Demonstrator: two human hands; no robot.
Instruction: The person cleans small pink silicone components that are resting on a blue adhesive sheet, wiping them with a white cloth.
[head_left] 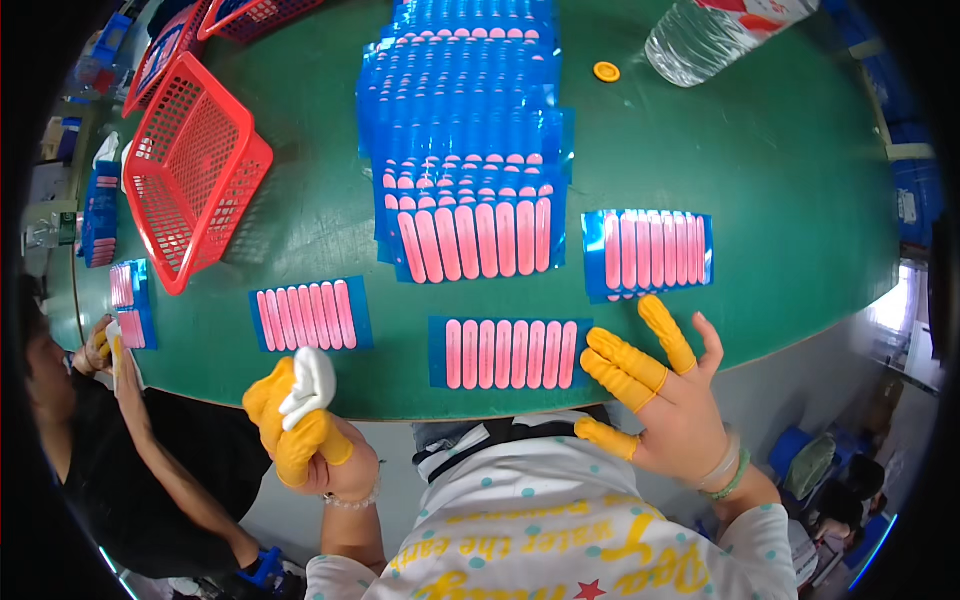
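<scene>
My left hand [306, 430], in yellow finger cots, is closed on a folded white cloth [312, 385] just off the table's near edge. My right hand [665, 395] has its fingers spread, in yellow cots except the bare little finger. Its index fingertip is at the right end of a blue sheet with a row of pink rounded strips [511, 354], lying near the edge in front of me. Another such sheet pile [655, 252] lies just beyond that hand. To the left, close to the cloth, rests a similar blue sheet [308, 315].
A long overlapping stack of blue sheets [470, 150] runs to the back. Red baskets, one tilted [195, 170], stand at left. A clear plastic bottle [715, 40] lies by an orange ring-shaped item [607, 72]. At far left a co-worker [150, 440] handles a white cloth.
</scene>
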